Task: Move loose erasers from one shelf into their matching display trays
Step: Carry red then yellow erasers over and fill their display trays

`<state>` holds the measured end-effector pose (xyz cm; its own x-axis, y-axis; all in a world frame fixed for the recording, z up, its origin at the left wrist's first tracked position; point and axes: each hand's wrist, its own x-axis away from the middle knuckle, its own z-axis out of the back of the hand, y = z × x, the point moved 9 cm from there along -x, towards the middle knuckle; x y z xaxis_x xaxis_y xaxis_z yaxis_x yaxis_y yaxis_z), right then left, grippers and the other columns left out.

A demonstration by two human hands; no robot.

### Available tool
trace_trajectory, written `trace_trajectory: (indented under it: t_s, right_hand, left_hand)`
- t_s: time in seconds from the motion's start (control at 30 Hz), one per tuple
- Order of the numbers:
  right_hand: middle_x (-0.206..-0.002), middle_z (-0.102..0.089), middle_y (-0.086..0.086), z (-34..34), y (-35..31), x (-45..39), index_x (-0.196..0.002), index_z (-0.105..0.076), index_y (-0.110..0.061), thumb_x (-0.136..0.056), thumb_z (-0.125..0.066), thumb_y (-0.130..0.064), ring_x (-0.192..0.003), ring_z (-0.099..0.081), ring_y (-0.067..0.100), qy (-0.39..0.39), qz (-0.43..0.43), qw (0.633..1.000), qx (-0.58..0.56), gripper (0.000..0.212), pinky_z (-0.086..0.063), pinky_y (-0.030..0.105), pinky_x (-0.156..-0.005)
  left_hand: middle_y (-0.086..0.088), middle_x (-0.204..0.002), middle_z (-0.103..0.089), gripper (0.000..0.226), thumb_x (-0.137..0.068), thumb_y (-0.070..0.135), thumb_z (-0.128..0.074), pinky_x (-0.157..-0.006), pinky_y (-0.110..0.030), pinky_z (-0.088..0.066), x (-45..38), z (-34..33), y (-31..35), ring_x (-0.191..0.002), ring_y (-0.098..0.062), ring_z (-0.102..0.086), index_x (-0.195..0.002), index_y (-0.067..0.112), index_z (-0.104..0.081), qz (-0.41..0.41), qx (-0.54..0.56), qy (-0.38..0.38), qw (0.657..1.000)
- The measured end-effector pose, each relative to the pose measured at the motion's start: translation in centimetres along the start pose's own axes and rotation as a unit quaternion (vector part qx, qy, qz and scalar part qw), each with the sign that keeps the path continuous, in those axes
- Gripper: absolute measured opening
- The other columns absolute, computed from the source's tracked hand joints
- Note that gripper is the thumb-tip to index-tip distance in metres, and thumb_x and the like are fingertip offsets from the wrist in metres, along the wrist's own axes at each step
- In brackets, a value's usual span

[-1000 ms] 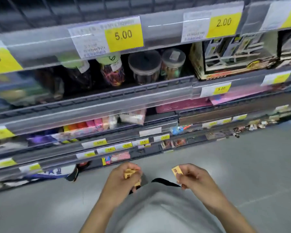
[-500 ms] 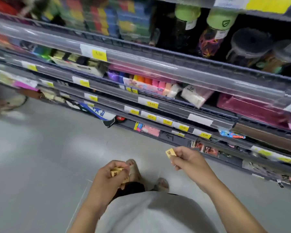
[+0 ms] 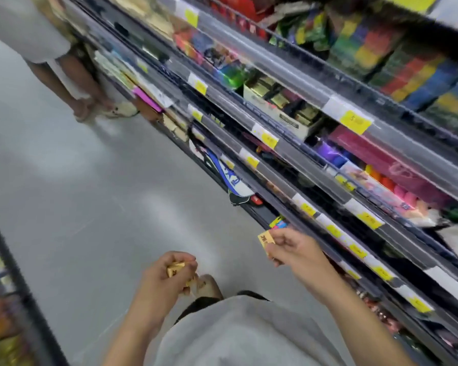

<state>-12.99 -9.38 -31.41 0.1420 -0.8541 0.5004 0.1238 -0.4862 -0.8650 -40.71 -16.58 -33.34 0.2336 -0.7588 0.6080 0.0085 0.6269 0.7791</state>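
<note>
head: both hands' fingers (image 3: 271,250) around erasers (image 3: 265,239)

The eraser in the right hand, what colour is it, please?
Yellow-orange eraser, dark print; head view.

Motion blur is smearing almost all print. The yellow price tags (image 3: 355,122) along the shelf rails, running from 12 toward 4 o'clock, are showing no legible figures. The yellow eraser (image 3: 265,239) at 5 o'clock is carrying dark marks, unreadable.
</note>
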Motion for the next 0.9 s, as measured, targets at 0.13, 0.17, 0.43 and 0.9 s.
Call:
trace_trajectory:
  t_s: [0.13,0.17,0.43,0.9]
  right_hand:
    - [-0.080,-0.067,0.007,-3.9,-1.1,-2.9,-0.102,-0.071,-0.007,-0.091,-0.064,0.002,-0.068,-0.062,0.012,-0.003,-0.018,1.000,0.015,0.016,-0.051,0.026,-0.061]
    - [-0.080,-0.067,0.007,-4.6,-1.3,-3.5,-0.102,-0.072,-0.009,-0.091,-0.064,0.001,-0.068,-0.062,0.012,-0.005,-0.024,0.999,0.020,0.017,-0.052,0.025,-0.062]
    - [-0.092,-0.071,0.016,-7.7,-4.2,-11.4,-0.104,-0.072,-0.011,-0.092,-0.065,-0.002,-0.073,-0.064,0.020,-0.007,-0.053,0.998,0.041,0.017,-0.053,0.030,-0.067]
    - [-0.086,-0.074,-0.003,-12.5,-19.4,-31.7,-0.098,-0.075,-0.032,-0.086,-0.070,-0.014,-0.071,-0.066,0.012,-0.066,0.023,0.995,0.067,0.022,-0.055,0.022,-0.065]
  left_hand:
    - [0.000,-0.072,-0.073,0.006,-0.096,0.005,-0.070,-0.055,-0.023,-0.053,-3.9,4.2,3.1,-0.068,-0.014,-0.068,-0.095,0.009,-0.075,-0.013,0.022,-0.002,1.000]
    - [-0.001,-0.073,-0.073,0.007,-0.096,0.005,-0.070,-0.055,-0.023,-0.053,-4.9,5.0,4.1,-0.069,-0.015,-0.069,-0.095,0.010,-0.075,-0.019,0.023,0.000,1.000]
    - [-0.003,-0.075,-0.074,0.019,-0.095,0.014,-0.072,-0.058,-0.022,-0.054,-13.0,8.8,11.9,-0.065,-0.012,-0.067,-0.085,0.029,-0.076,-0.045,0.025,-0.009,0.999]
    - [-0.003,-0.078,-0.074,0.016,-0.095,0.015,-0.073,-0.059,-0.021,-0.054,-25.7,11.7,21.0,-0.069,-0.014,-0.069,-0.085,0.027,-0.077,-0.018,0.032,0.033,0.999]
